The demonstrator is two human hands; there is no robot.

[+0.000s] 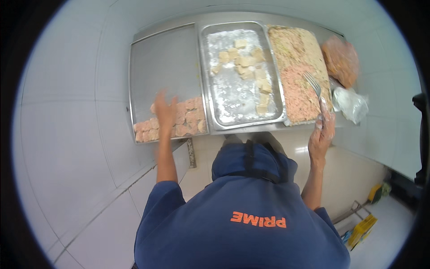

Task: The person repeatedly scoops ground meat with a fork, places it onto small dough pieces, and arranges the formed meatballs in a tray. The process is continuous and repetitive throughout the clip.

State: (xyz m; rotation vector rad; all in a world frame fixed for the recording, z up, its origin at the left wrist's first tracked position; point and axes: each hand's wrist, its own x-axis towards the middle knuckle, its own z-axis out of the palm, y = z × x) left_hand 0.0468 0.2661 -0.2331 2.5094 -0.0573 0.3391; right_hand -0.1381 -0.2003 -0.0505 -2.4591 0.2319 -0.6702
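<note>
My left hand (165,112), blurred by motion, is over the shallow metal tray (163,54) at the left. Its fingers look spread, and I make out nothing held in them. Rows of small pink-topped pieces (183,127) cover the near part of that tray, some of them right beside the hand. My right hand (320,139), dusted with white, is closed around a metal fork (312,83). The fork's tines point away from me over a pink, minced-looking mass (298,101) at the right. The far part of this mass is paler and yellowish.
Between the two sides stands a deeper metal pan (282,96) with white powder and several pale flat pieces (244,60). Beyond the mass, at the right, are a bag of orange-pink stuff (341,60) and a crumpled clear plastic bag (351,104). White walls enclose the table.
</note>
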